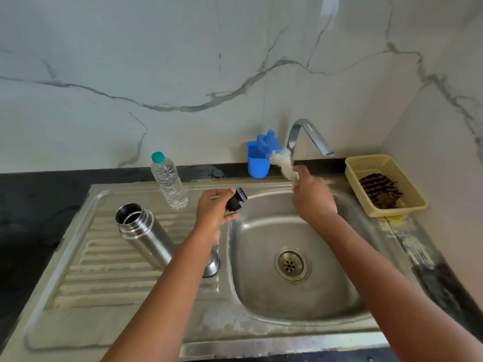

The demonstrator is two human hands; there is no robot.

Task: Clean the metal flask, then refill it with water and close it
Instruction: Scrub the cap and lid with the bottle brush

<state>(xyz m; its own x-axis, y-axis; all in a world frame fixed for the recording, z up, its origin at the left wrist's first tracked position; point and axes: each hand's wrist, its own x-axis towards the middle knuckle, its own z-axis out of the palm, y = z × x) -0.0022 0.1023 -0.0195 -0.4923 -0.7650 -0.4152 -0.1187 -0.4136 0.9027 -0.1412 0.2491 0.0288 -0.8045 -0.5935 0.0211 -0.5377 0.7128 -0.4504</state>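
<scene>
Left hand (pixel 213 209) grips the black stopper (pixel 236 199); right hand (pixel 312 195) pinches a white scrubber (pixel 283 164). Scrubber lies up and right of the stopper, apart; the open flask (pixel 145 235) stands nearer the left hand

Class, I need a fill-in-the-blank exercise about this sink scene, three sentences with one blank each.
1. The open flask stands on the ____ beside the basin.
2. The left hand holds the flask's black ____.
3. The bottle has a ____ cap.

Missing words: drainboard; lid; green

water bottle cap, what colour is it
Teal green, on the plastic water bottle; head view shows it.
</scene>
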